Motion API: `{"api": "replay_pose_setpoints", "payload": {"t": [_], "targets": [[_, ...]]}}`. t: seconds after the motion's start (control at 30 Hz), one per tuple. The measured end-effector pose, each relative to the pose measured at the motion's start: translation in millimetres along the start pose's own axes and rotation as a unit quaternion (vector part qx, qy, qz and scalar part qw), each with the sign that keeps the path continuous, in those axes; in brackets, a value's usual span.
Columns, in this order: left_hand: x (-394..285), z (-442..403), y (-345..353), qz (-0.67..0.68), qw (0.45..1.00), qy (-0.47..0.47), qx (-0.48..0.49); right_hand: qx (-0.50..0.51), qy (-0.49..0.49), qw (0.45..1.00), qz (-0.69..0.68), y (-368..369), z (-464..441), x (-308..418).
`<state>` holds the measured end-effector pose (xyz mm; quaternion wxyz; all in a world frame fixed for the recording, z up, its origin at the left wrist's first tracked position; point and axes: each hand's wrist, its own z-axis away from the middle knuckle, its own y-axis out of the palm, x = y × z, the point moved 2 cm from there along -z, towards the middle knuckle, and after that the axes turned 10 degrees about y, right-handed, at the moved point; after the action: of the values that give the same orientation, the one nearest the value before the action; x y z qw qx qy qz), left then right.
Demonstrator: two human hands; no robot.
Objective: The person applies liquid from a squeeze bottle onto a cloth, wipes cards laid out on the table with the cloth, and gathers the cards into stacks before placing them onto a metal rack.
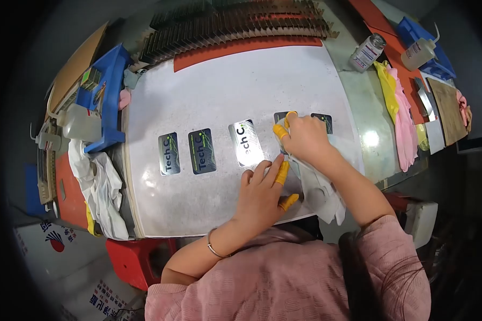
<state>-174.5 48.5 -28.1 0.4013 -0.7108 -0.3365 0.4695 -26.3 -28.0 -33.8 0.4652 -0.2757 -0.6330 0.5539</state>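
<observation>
Several printed metal cards lie in a row on the white sheet: a card at the left, a dark one beside it, and a bright silver one in the middle. My right hand, yellow covers on its fingertips, pinches a pale cloth over a dark card, which it partly hides. Another dark card shows behind that hand. My left hand rests with fingers spread by the lower edge of the silver card, also with yellow fingertip covers.
Racked dark plates stand at the back on a red mat. A blue tray, squeeze bottle and white cloth are left. At right are a bottle, pink cloth and another squeeze bottle.
</observation>
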Motion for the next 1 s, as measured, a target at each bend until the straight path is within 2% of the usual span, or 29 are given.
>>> {"api": "replay_pose_setpoints", "payload": {"t": [0.1, 0.17, 0.33, 0.4, 0.53, 0.63, 0.7, 0.73, 0.8, 0.83, 0.87, 0.9, 0.93, 1.0], "targets": [[6, 12, -6, 0.043, 0.999, 0.010, -0.016, -0.007, 0.001, 1.000, -0.016, -3, 29, 3], [10, 25, -11, 0.092, 0.995, 0.002, -0.030, 0.031, 0.005, 0.999, -0.023, -4, 44, 3], [22, 48, -29, 0.044, 0.997, -0.034, -0.046, 0.059, -0.039, 0.997, -0.020, -11, 69, 5], [24, 49, -35, 0.018, 0.999, -0.038, -0.009, 0.118, -0.077, 0.990, 0.006, -27, 59, 15], [26, 46, -32, -0.008, 0.999, -0.032, -0.019, 0.042, -0.086, 0.995, -0.042, -31, 10, 51], [27, 51, -32, -0.017, 0.999, -0.042, -0.008, 0.061, -0.081, 0.994, -0.039, 1, -25, 71], [25, 41, -28, -0.014, 0.998, -0.054, -0.007, 0.059, -0.031, 0.997, -0.027, 10, -35, 75], [24, 42, -28, -0.007, 0.999, -0.051, -0.012, -0.003, -0.051, 0.998, -0.029, 36, -38, 73], [26, 49, -24, -0.066, 0.997, -0.024, -0.016, 0.038, -0.124, 0.991, -0.039, 42, -37, 78], [30, 55, -18, -0.089, 0.996, -0.012, -0.019, 0.015, -0.085, 0.993, -0.074, 37, -30, 83], [31, 56, -18, -0.075, 0.997, -0.010, -0.022, 0.015, -0.133, 0.989, -0.065, 32, -26, 84], [21, 53, -19, -0.098, 0.994, 0.002, -0.039, -0.046, -0.136, 0.987, -0.074, 32, -19, 81], [12, 46, -28, -0.090, 0.995, 0.034, -0.039, -0.049, -0.136, 0.987, -0.072, 35, -13, 79], [10, 44, -41, -0.044, 0.995, -0.054, 0.067, -0.057, -0.142, 0.985, -0.076, 38, -5, 81]]}}
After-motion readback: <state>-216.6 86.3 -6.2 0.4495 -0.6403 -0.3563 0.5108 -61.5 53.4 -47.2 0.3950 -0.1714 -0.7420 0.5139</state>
